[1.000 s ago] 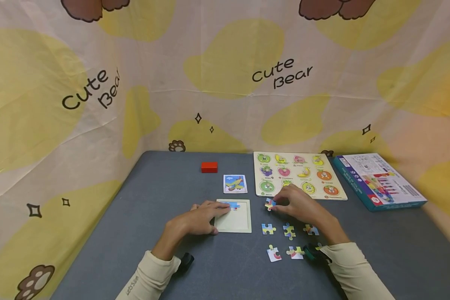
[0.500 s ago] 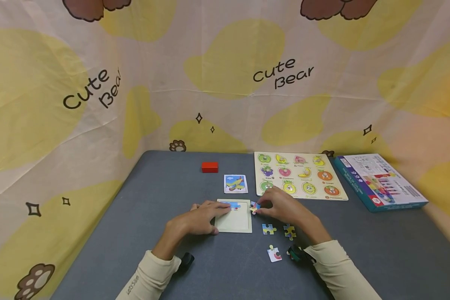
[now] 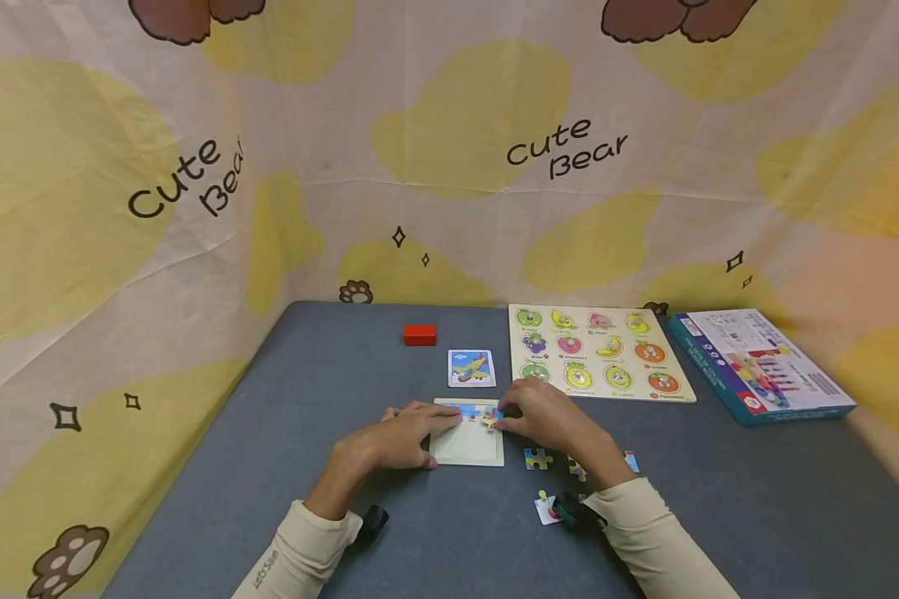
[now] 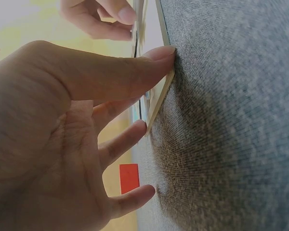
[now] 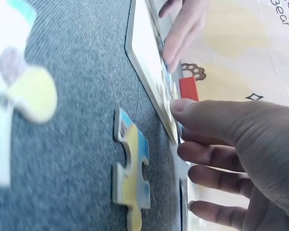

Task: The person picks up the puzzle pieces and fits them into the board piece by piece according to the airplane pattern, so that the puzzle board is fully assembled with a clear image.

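Observation:
A cream square tray (image 3: 464, 449) lies on the grey table with blue puzzle pieces (image 3: 470, 410) along its top edge. My left hand (image 3: 400, 437) rests on the tray's left side, its index finger over the pieces; in the left wrist view the thumb of that hand (image 4: 77, 120) touches the tray's edge and the other fingers are spread. At the tray's upper right corner my right hand (image 3: 550, 416) pinches a colourful puzzle piece (image 3: 489, 418) between thumb and fingers. The right wrist view shows the right hand (image 5: 250, 154) beside the tray (image 5: 149, 82), the piece's fit hidden.
Loose puzzle pieces (image 3: 538, 459) lie right of the tray, some partly behind the right arm. Behind stand a red block (image 3: 419, 335) and an airplane picture card (image 3: 471, 368). A fruit board (image 3: 599, 349) and a teal-edged box (image 3: 764, 366) lie at the back right.
My right hand has carried the pinched piece leftward from the table to the tray's upper right corner. The left hand has stayed on the tray.

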Available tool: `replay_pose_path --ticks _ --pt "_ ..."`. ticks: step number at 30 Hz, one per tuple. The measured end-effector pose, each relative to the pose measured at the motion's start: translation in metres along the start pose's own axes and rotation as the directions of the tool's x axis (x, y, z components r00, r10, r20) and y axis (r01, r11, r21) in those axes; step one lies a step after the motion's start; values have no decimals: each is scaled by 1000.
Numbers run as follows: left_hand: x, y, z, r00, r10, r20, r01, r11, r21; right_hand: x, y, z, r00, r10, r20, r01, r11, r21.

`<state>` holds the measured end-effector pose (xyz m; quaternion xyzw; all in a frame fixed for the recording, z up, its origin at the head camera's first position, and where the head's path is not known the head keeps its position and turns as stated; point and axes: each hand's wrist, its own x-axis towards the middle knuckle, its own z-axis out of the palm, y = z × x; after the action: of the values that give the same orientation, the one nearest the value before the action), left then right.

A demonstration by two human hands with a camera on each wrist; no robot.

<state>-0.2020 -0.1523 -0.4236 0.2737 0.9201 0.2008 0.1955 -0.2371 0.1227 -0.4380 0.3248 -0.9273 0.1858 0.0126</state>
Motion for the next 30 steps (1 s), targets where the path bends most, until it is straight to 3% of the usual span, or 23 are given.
replay_pose_path --ticks 30 --pt "2 -2 0 1000 3 9 -3 1000 18 4 -8 11 997 73 9 -73 996 42"
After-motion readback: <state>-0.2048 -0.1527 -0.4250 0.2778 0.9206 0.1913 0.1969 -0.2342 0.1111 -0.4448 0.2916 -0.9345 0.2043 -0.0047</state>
